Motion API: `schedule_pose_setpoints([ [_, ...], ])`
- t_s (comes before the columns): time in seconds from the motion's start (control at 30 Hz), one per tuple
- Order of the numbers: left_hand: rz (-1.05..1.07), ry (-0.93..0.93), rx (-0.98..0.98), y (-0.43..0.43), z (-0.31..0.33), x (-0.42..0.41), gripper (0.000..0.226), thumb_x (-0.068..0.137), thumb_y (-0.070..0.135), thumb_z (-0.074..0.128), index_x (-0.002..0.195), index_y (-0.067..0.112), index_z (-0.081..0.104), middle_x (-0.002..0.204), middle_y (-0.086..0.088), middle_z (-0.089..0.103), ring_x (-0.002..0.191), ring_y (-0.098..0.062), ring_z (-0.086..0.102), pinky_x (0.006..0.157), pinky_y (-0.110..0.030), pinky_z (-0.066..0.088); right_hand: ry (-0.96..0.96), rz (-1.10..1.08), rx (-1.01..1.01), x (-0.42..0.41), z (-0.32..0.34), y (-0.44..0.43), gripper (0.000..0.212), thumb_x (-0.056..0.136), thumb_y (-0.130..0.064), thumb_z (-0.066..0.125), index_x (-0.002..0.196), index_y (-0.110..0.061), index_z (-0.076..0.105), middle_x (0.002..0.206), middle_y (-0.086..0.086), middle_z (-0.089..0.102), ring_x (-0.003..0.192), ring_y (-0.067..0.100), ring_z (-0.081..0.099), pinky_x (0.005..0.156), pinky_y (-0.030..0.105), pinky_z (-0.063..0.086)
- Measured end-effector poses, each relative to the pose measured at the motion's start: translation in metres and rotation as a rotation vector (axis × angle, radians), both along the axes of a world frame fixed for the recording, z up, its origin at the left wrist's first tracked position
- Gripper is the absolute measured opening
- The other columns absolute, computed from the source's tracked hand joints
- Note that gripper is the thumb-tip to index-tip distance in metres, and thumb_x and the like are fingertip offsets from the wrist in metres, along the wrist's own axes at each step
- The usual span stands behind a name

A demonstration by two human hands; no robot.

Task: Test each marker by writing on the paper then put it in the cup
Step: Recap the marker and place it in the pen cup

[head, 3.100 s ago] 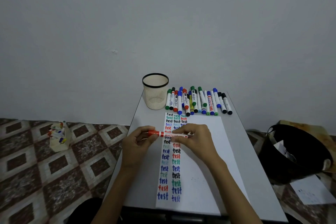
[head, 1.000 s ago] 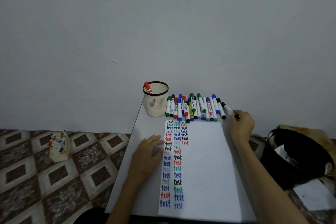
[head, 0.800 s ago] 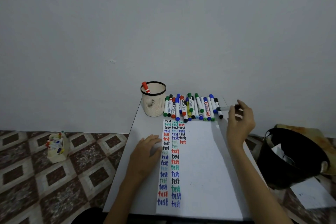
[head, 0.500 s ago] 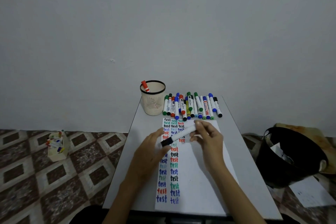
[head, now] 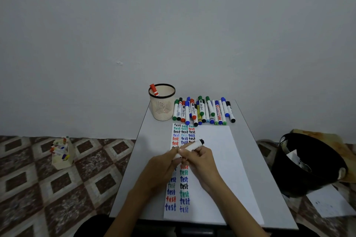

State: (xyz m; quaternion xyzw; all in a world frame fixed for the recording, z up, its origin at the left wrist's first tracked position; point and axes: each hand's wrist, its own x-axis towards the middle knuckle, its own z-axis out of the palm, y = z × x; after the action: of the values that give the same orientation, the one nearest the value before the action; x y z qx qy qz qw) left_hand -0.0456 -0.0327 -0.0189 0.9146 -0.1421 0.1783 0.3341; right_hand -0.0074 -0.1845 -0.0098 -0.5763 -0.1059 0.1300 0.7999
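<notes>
left hand (head: 161, 168) fingers pinch black marker (head: 194, 145) end | right hand (head: 201, 162) fingers curl round barrel | over paper (head: 221, 150) | red marker (head: 154, 89) in cup (head: 162, 108)

Both hands meet over the paper (head: 217, 159). The right hand (head: 200, 161) grips a black marker (head: 194, 146), tilted; the left hand (head: 163, 167) pinches its lower end. The cup (head: 162, 106) holds one red marker (head: 153, 89). A row of markers (head: 204, 110) lies just right of the cup.

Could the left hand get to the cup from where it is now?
Probably yes: only bare table lies between the left hand and the cup, though that hand grips one end of the black marker.
</notes>
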Motion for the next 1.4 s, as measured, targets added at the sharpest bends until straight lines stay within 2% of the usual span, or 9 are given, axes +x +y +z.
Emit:
schedule_pose_setpoints([
  [0.2,-0.049,-0.018,-0.042,0.001,-0.001,0.0,0.051,0.093,0.047,0.03,0.119,0.011,0.054,0.085,-0.004,0.071,0.067,-0.007,0.066,0.057,-0.006,0.048,0.008,-0.007,-0.02,0.002,-0.003,0.002,0.048,0.071,-0.03,0.08,0.085,0.013,0.065,0.085,0.037,0.064,0.073,0.044,0.06,0.074,0.043,0.054],
  [0.43,-0.058,-0.046,-0.109,0.005,-0.004,0.002,0.039,0.091,0.058,0.029,0.119,0.035,0.044,0.082,-0.001,0.071,0.069,0.014,0.06,0.058,-0.005,0.048,-0.028,0.015,0.027,0.001,0.001,-0.004,0.034,0.08,-0.014,0.075,0.098,0.012,0.064,0.09,0.034,0.066,0.076,0.038,0.063,0.071,0.037,0.055],
  [0.6,0.024,-0.063,-0.038,0.003,0.001,-0.003,0.046,0.088,0.067,0.03,0.121,0.038,0.046,0.083,0.007,0.069,0.066,0.002,0.063,0.059,-0.008,0.05,-0.018,-0.08,0.046,-0.001,0.005,-0.003,0.023,0.08,-0.011,0.072,0.092,0.007,0.065,0.089,0.025,0.071,0.077,0.034,0.069,0.069,0.036,0.057],
  [0.7,0.17,-0.115,-0.009,0.004,0.002,-0.002,0.039,0.088,0.05,0.046,0.123,0.031,0.049,0.077,0.018,0.059,0.064,0.002,0.059,0.057,-0.008,0.048,0.013,-0.236,0.135,0.007,0.012,-0.008,0.014,0.08,-0.002,0.071,0.084,0.004,0.06,0.075,0.021,0.067,0.068,0.03,0.068,0.059,0.034,0.058],
  [0.8,0.157,-0.09,0.011,0.005,-0.002,0.004,0.041,0.082,0.025,0.045,0.123,0.02,0.052,0.102,0.007,0.059,0.09,-0.006,0.055,0.074,-0.024,0.052,0.025,-0.313,0.187,0.019,0.017,-0.017,0.011,0.083,0.0,0.067,0.087,0.001,0.057,0.078,0.019,0.068,0.067,0.028,0.068,0.057,0.035,0.059],
  [0.93,0.099,-0.05,0.041,0.007,-0.011,0.011,0.047,0.081,0.03,0.031,0.114,0.01,0.059,0.106,-0.002,0.06,0.097,-0.013,0.053,0.083,-0.023,0.048,-0.001,-0.272,0.094,0.032,0.019,-0.023,0.01,0.088,-0.002,0.063,0.097,0.001,0.061,0.095,0.021,0.071,0.088,0.031,0.072,0.061,0.034,0.059],
  [1.0,0.1,-0.043,0.044,0.009,-0.013,0.012,0.038,0.086,0.022,0.038,0.117,0.01,0.058,0.109,-0.001,0.06,0.099,-0.012,0.054,0.085,-0.017,0.045,0.011,-0.26,0.013,0.038,0.017,-0.022,0.009,0.081,0.002,0.069,0.088,0.002,0.063,0.089,0.022,0.07,0.081,0.031,0.07,0.058,0.034,0.058],
  [1.17,0.097,-0.019,0.008,0.008,-0.01,0.011,0.037,0.088,0.025,0.044,0.117,0.008,0.06,0.108,-0.002,0.059,0.097,-0.011,0.055,0.084,-0.024,0.049,0.013,-0.259,-0.111,0.052,0.014,-0.011,0.029,0.077,0.004,0.074,0.067,-0.008,0.05,0.056,0.013,0.053,0.043,0.021,0.053,0.045,0.028,0.046],
  [1.4,0.101,0.01,0.015,0.009,-0.014,0.012,0.044,0.089,0.037,0.037,0.118,0.012,0.059,0.11,0.0,0.06,0.098,-0.009,0.053,0.086,-0.021,0.046,-0.085,-0.267,-0.306,0.057,0.002,-0.002,0.036,0.073,0.014,0.062,0.058,-0.015,0.048,0.056,0.005,0.05,0.055,0.019,0.052,0.057,0.033,0.048],
])
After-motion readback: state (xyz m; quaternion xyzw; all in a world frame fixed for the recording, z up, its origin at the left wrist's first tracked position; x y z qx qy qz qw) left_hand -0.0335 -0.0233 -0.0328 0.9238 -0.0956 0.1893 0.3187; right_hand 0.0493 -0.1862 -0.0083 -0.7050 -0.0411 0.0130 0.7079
